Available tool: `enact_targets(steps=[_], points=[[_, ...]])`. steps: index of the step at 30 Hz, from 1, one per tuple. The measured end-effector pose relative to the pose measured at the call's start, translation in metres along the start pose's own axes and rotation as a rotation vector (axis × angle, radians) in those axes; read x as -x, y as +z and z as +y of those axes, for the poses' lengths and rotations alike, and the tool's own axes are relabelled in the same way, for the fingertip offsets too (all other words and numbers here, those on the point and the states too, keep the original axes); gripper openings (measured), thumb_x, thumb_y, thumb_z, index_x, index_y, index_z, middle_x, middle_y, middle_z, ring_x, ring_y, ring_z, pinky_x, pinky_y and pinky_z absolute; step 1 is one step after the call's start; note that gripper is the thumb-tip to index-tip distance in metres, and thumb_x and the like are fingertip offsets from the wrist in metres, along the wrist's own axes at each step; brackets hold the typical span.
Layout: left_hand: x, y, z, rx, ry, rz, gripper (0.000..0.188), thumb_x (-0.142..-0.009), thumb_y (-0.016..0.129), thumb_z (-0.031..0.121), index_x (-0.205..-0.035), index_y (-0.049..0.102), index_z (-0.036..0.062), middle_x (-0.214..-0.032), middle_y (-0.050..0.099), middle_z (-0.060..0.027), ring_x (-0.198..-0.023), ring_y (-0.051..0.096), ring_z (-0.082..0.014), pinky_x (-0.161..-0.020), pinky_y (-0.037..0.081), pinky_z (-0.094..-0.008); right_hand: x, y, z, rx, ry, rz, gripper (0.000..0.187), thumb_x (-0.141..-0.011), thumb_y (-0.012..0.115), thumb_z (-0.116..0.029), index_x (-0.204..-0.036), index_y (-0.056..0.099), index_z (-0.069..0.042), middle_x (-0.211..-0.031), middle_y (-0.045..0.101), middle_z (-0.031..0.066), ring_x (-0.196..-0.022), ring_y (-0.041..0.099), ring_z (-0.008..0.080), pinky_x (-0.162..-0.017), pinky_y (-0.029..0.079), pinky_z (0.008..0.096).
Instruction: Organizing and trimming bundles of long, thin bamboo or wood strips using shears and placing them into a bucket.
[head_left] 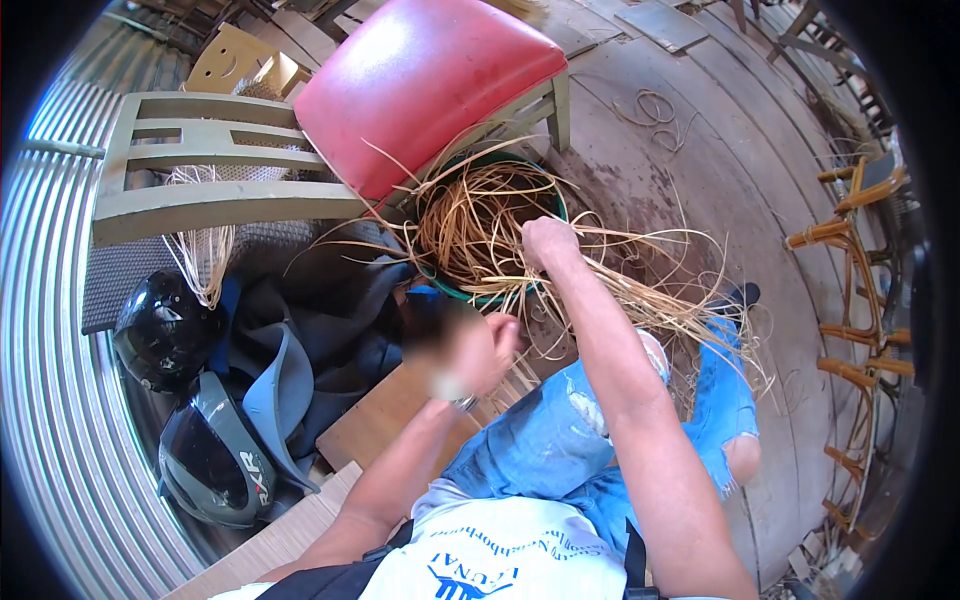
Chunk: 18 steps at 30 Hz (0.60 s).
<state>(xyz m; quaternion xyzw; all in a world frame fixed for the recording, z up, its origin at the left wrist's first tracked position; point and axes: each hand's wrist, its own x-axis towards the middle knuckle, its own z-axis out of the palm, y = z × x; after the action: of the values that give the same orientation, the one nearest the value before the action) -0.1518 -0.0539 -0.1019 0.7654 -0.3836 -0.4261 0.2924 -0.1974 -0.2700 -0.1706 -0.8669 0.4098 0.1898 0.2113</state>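
The tan, cane-like strips [462, 228] lie coiled in the green basin [460, 293], with loose ends spilling over its rim on several sides. A long spray of them fans out from the basin's right side, over the wooden floor [800, 430] and beside the person's torn blue jeans [535, 425]. The right hand [550, 243] is at the basin's right edge, against the strips; its fingers are curled in, but whether they are clamped on any strip I cannot tell. The left hand [490, 355] is just on the near side of the basin, its fingers bent and partly blurred, so I cannot tell whether they hold anything.

Just beyond the basin is the red seat [430, 85] of a chair, whose pale slatted backrest [235, 200] reaches out to the left. Well left of the basin are a glossy black helmet [165, 330] and, nearer the person, a grey one [215, 450]. Beyond the basin to the right, a thin loop of strip [650, 108] lies on the floor; well right stand brown cane frames [850, 230].
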Motion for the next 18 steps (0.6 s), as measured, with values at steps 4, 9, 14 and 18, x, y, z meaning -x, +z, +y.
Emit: enact_targets(steps=[4, 9, 14, 18], points=[[-0.046, 0.073, -0.066, 0.839, -0.435, -0.458, 0.044, -0.101, 0.059, 0.028, -0.136, 0.055, 0.0012, -0.128, 0.065, -0.0119, -0.095, 0.072, -0.0244, -0.081, 0.060, -0.0340, 0.006, -0.003, -0.001, -0.025, -0.074, -0.007, 0.021, -0.085, 0.062, -0.009, -0.098, 0.076, 0.000, -0.101, 0.074, 0.0232, -0.098, 0.073, 0.0347, -0.084, 0.059, 0.0440], [-0.042, 0.045, -0.093, 0.831, -0.417, 0.173, 0.066, -0.082, 0.086, 0.028, -0.137, 0.055, 0.0065, -0.107, 0.069, -0.0060, -0.080, 0.067, -0.0168, -0.059, 0.055, -0.0249, 0.013, 0.002, 0.006, -0.065, -0.083, 0.041, 0.021, -0.085, 0.063, -0.011, -0.097, 0.076, 0.000, -0.100, 0.073, 0.0242, -0.097, 0.073, 0.0360, -0.084, 0.059, 0.0451], [-0.054, -0.041, -0.092, 0.126, 0.106, 0.756, 0.104, -0.077, 0.087, 0.048, -0.146, 0.037, -0.0112, -0.141, 0.051, -0.0289, -0.132, 0.050, -0.0325, -0.113, 0.036, -0.0397, 0.007, -0.006, -0.013, -0.029, -0.125, -0.030, 0.022, -0.085, 0.061, -0.009, -0.100, 0.076, -0.002, -0.102, 0.074, 0.0222, -0.099, 0.073, 0.0360, -0.084, 0.059, 0.0446], [-0.126, -0.043, -0.028, -0.242, 0.602, 0.761, 0.113, -0.082, 0.074, 0.062, -0.152, 0.025, -0.0126, -0.159, 0.021, -0.0362, -0.152, 0.016, -0.0444, -0.124, 0.016, -0.0468, 0.002, 0.000, -0.014, -0.044, -0.019, -0.126, 0.029, -0.087, 0.063, -0.006, -0.113, 0.075, -0.007, -0.116, 0.072, 0.0187, -0.111, 0.070, 0.0323, -0.090, 0.058, 0.0406]])
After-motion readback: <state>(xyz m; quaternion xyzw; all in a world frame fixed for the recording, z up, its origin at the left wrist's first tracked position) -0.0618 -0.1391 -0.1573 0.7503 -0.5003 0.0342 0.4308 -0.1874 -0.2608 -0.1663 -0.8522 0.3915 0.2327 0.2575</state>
